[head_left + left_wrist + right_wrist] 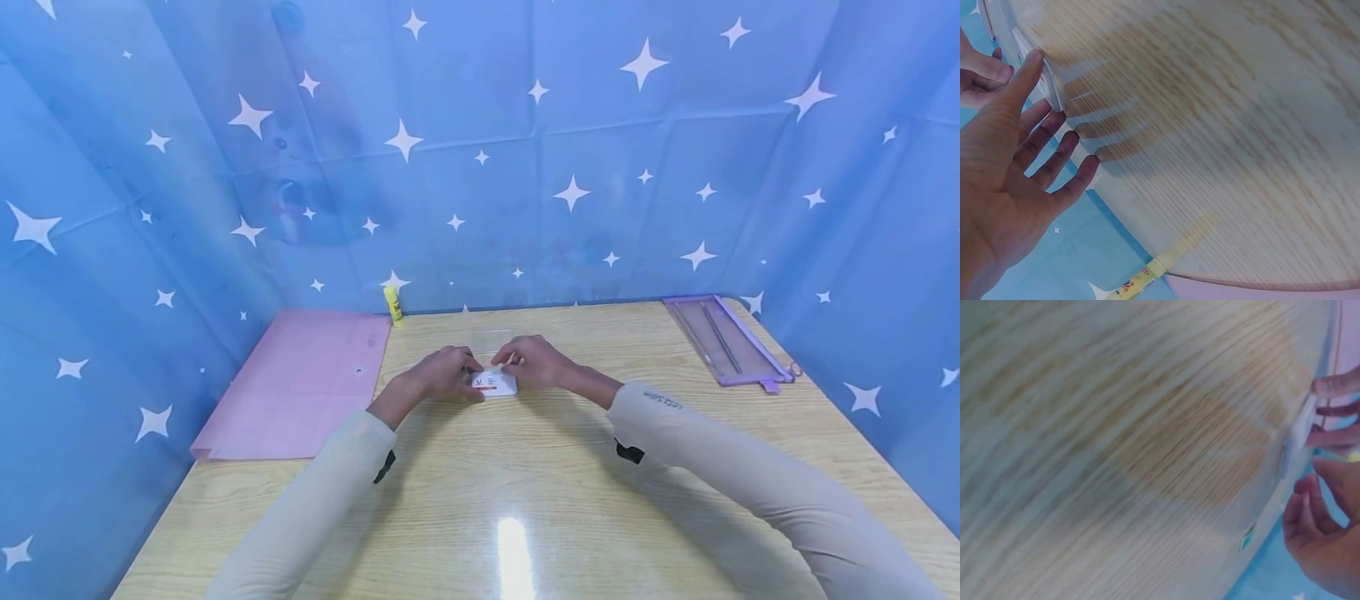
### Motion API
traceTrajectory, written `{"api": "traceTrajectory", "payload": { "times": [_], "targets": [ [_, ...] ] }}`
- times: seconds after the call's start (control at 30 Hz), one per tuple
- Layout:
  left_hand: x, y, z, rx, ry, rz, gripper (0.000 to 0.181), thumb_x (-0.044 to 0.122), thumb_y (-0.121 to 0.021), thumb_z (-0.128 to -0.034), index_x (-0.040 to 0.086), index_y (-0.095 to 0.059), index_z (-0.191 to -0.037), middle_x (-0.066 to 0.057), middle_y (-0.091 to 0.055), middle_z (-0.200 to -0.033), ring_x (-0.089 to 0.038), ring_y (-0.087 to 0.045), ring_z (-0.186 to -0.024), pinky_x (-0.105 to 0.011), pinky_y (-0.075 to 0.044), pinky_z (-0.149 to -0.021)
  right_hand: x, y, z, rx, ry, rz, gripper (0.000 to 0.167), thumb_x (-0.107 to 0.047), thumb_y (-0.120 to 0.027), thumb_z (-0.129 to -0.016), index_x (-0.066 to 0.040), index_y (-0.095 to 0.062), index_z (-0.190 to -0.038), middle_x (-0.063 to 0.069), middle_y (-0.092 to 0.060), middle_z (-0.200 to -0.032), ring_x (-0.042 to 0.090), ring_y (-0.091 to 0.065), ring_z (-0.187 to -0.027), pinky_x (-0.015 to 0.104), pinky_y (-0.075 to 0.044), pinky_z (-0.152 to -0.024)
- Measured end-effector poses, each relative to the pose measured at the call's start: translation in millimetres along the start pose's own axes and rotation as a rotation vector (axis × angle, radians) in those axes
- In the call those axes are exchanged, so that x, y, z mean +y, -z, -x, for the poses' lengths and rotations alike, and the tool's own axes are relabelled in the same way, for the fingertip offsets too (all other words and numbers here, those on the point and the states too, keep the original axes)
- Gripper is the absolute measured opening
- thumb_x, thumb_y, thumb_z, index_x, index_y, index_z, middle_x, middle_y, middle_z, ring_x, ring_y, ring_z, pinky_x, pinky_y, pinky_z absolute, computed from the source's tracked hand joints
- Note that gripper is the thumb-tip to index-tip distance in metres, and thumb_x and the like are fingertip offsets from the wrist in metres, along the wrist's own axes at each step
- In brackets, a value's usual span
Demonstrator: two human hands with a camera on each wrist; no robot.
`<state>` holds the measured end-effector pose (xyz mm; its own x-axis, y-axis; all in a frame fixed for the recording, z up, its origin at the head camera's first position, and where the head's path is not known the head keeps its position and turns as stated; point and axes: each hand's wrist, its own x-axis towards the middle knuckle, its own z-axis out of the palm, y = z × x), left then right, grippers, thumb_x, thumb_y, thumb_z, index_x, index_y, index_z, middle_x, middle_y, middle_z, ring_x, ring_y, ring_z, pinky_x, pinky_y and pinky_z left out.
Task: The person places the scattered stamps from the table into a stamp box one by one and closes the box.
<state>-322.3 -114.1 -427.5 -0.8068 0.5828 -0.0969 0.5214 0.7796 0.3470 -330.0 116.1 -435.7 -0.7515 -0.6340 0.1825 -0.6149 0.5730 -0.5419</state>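
A small flat white pack (495,384), printed with dark letters and an orange-red stripe, is at the middle of the wooden table. Whether it is a box or a stack of cards is unclear. My left hand (448,372) grips its left end between thumb and fingertips; in the left wrist view the pack (1054,87) shows edge-on. Close to its far right edge is my right hand (534,360), fingers loosely bent. The right wrist view shows that hand's thumb and fingers (1322,515) apart, nothing visible between them. A clear sheet-like thing (492,337) lies just behind the hands.
A pink folder (300,383) covers the table's left side. A yellow glue stick (393,307) stands at the back edge. On the right lies a purple mesh zip pouch (731,343) with thin rods inside. A blue star-patterned curtain (480,192) surrounds the table.
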Motion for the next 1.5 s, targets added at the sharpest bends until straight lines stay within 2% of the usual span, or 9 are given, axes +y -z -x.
{"api": "traceTrajectory", "payload": {
  "times": [0.23, 0.7, 0.97, 1.13, 1.3, 1.5],
  "targets": [
    [1.7, 0.3, 1.0, -0.005, 0.005, -0.012, 0.054, 0.035, -0.086, -0.0871, 0.010, -0.072, -0.133, -0.004, -0.068, -0.120, -0.016, -0.060, -0.099, -0.035, -0.051, -0.093, 11, 7, 4.3, 0.022, -0.013, 0.006, 0.019, -0.001, -0.067, -0.097, 0.004, -0.076, -0.114, 0.017, -0.075, -0.109, 0.030, -0.071, -0.095, 0.040, -0.058, -0.080],
    [-1.4, -1.0, -0.3, -0.008, 0.014, -0.020, 0.054, 0.037, -0.085, -0.0877, 0.011, -0.072, -0.133, -0.003, -0.068, -0.123, -0.016, -0.062, -0.105, -0.035, -0.051, -0.099, 31, 20, 6.2, 0.064, -0.080, 0.030, 0.020, 0.001, -0.068, -0.097, 0.003, -0.076, -0.115, 0.018, -0.075, -0.110, 0.033, -0.071, -0.097, 0.045, -0.057, -0.084],
    [-1.5, -0.4, -0.4, -0.011, -0.001, -0.033, 0.055, 0.037, -0.085, -0.0879, 0.011, -0.071, -0.134, -0.004, -0.068, -0.123, -0.016, -0.061, -0.104, -0.035, -0.051, -0.097, 36, 25, 5.2, 0.051, -0.168, 0.014, 0.023, -0.002, -0.069, -0.098, 0.004, -0.074, -0.119, 0.019, -0.073, -0.118, 0.034, -0.069, -0.105, 0.047, -0.056, -0.091],
    [-2.0, -0.2, -0.3, -0.008, -0.007, -0.046, 0.055, 0.037, -0.085, -0.0884, 0.012, -0.071, -0.135, -0.004, -0.067, -0.124, -0.016, -0.061, -0.105, -0.034, -0.051, -0.097, 37, 28, 4.2, 0.009, -0.203, 0.021, 0.025, -0.004, -0.070, -0.098, 0.005, -0.073, -0.121, 0.021, -0.072, -0.121, 0.035, -0.069, -0.108, 0.048, -0.055, -0.094],
    [-2.6, -0.6, 0.0, -0.009, -0.002, -0.042, 0.055, 0.037, -0.085, -0.0883, 0.011, -0.070, -0.135, -0.004, -0.067, -0.125, -0.017, -0.061, -0.105, -0.035, -0.051, -0.097, 39, 29, 6.7, -0.011, -0.200, 0.019, 0.027, -0.005, -0.069, -0.099, 0.009, -0.071, -0.122, 0.023, -0.072, -0.120, 0.039, -0.068, -0.111, 0.050, -0.054, -0.097],
    [-2.1, -0.8, 0.2, -0.009, -0.002, -0.027, 0.054, 0.036, -0.085, -0.0883, 0.011, -0.071, -0.134, -0.004, -0.067, -0.125, -0.017, -0.060, -0.103, -0.035, -0.051, -0.096, 40, 28, 11.2, 0.000, -0.172, 0.011, 0.028, -0.002, -0.068, -0.097, 0.011, -0.071, -0.121, 0.025, -0.073, -0.117, 0.039, -0.071, -0.107, 0.049, -0.056, -0.093]
  ]
}}
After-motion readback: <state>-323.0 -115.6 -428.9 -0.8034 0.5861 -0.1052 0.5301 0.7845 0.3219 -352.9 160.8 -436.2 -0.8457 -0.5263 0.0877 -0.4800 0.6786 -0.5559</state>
